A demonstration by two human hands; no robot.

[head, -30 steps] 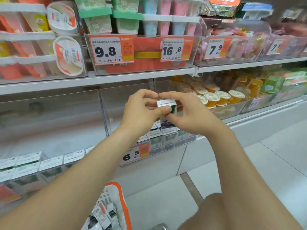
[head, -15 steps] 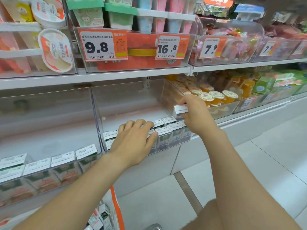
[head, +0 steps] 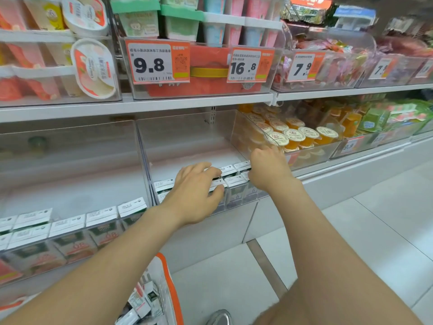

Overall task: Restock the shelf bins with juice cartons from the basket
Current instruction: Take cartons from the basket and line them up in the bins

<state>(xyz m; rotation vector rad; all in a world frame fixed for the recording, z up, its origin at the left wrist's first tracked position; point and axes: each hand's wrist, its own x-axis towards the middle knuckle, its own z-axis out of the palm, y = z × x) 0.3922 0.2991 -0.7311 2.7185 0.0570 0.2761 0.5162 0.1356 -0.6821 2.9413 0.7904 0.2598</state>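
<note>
below the middle bin the basket holds more cartons. on the bin's front row the left hand lies flat, grip released, pressing the juice cartons. at the bin's right end the right hand has lowered; its carried carton is hidden, probably placed, and its grip i cannot tell.

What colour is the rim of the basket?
Orange; the basket rim shows best in the head view.
</note>
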